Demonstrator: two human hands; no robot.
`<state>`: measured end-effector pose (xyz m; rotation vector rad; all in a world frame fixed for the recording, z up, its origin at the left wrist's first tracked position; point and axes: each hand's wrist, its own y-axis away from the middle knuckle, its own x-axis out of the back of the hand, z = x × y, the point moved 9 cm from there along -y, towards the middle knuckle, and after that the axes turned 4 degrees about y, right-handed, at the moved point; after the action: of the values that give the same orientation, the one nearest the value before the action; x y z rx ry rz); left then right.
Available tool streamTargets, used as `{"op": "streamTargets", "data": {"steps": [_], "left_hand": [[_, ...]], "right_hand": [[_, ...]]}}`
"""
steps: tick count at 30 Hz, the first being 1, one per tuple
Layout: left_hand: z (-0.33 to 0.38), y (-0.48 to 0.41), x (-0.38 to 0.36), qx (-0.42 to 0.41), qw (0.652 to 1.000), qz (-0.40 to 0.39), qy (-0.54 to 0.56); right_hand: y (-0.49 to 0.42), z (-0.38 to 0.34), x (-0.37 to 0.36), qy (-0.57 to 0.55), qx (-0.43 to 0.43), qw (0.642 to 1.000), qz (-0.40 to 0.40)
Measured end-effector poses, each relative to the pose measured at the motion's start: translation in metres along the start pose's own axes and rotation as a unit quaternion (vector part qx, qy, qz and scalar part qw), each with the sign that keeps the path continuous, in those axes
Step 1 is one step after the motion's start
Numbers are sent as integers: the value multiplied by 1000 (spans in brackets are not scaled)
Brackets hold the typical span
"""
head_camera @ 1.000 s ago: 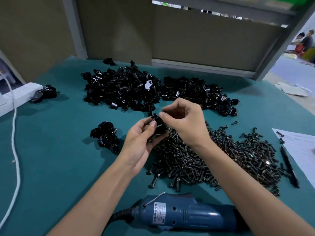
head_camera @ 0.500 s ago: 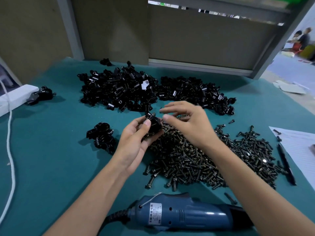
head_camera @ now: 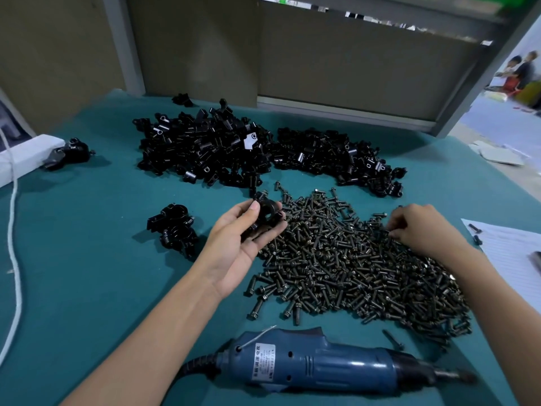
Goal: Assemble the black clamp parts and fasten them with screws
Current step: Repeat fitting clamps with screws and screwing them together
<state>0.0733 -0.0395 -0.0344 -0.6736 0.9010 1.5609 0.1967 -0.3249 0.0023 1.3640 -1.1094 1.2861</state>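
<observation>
My left hand holds a black clamp palm up, thumb and fingers curled round it, just left of the screw pile. My right hand rests on the right part of the pile of dark screws, fingertips curled down among them; whether it pinches a screw is hidden. Two big heaps of black clamp parts lie behind: one at the back left, one at the back right. A small group of assembled clamps sits left of my left hand.
A blue electric screwdriver lies along the near edge of the teal table. A white cord and white block are at far left with one black clamp. Paper with a pen lies at right.
My right hand left the clamp and moved right, down onto the screw pile. My left hand keeps the clamp and has turned palm up.
</observation>
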Motion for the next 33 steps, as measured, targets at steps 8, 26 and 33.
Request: {"op": "streamTargets", "data": {"steps": [8,26,33], "left_hand": [[0,1,-2,-4,1000,-9,-12],[12,5,-3,-24,999,2,-41],[0,6,-11,6,997,-35,-70]], "right_hand": [[35,-97,57,-175,131,965,145],[85,-215,60,-80,350,916,177],[90,-197,53,-91,351,919,156]]}}
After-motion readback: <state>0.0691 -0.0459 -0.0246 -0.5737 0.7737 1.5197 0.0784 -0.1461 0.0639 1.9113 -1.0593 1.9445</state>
